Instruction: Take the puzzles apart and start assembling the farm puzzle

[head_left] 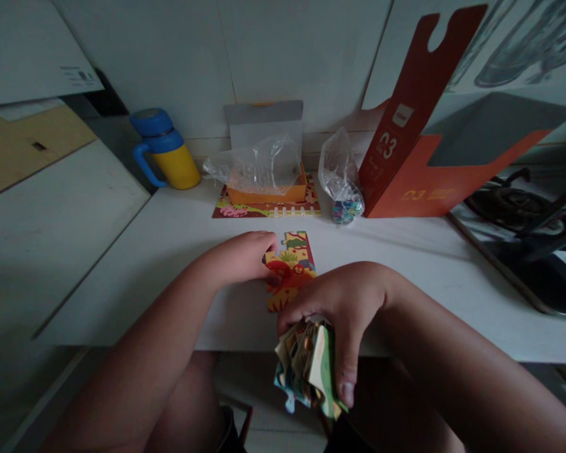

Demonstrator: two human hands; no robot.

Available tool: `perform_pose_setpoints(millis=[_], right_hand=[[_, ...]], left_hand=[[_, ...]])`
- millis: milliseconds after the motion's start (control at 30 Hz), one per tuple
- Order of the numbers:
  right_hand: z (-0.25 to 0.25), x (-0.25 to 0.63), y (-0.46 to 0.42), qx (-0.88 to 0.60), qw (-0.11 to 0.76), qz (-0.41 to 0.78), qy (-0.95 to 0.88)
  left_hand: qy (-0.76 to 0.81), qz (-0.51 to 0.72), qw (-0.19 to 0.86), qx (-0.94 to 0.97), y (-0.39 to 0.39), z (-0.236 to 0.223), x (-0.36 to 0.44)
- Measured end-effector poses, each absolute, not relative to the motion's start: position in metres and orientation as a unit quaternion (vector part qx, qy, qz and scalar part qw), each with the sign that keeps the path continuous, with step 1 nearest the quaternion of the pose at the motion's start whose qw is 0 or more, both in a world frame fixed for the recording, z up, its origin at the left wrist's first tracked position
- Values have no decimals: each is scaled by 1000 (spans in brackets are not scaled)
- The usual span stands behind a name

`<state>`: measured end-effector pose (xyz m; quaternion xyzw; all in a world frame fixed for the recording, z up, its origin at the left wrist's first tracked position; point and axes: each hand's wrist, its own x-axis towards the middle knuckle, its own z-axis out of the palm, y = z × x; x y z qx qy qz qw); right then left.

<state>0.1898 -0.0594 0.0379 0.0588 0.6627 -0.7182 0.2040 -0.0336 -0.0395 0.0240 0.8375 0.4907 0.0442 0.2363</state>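
A blue-and-yellow flask (pixel 170 154) stands upper left. Mid-frame, the left hand (pixel 253 257) curls at the joined puzzle (pixel 290 277); whether it pinches a piece, I cannot tell. Lower centre, the right hand (pixel 343 302) clamps a puzzle-piece stack (pixel 304 368). Upper right stands an orange box (pixel 405 195).

- Head view: one camera, worn on the person's head, looking forward and down from above the fingers (pixel 296 305).
- Range: close; left hand (pixel 249 255) and right hand (pixel 346 296) lie near mid-frame, forearms (pixel 155 340) entering from the lower corners.
- Beyond the fingers: white tabletop (pixel 170 264), then pale wall (pixel 179 56).
- Nearer than the fingers: the wearer's legs (pixel 186 399).
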Motion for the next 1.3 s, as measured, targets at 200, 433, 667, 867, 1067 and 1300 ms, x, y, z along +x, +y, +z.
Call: perform_pose_setpoints(millis=[200, 433, 667, 867, 1067, 1300], right_hand=[[35, 192, -59, 59, 219, -724, 651], [31, 191, -60, 54, 217, -722, 655], [52, 207, -58, 151, -26, -710, 687], [44, 213, -34, 334, -239, -467, 783], [14, 211, -19, 402, -339, -418, 741], [7, 210, -15, 385, -326, -442, 742]], left_hand=[[445, 46, 281, 849, -37, 29, -32], [429, 55, 322, 842, -37, 45, -35], [429, 163, 350, 817, -22, 28, -40], [424, 238, 435, 758, -9, 12, -39], [380, 298, 475, 736, -2, 3, -39], [355, 324, 503, 718, -1, 0, -34]])
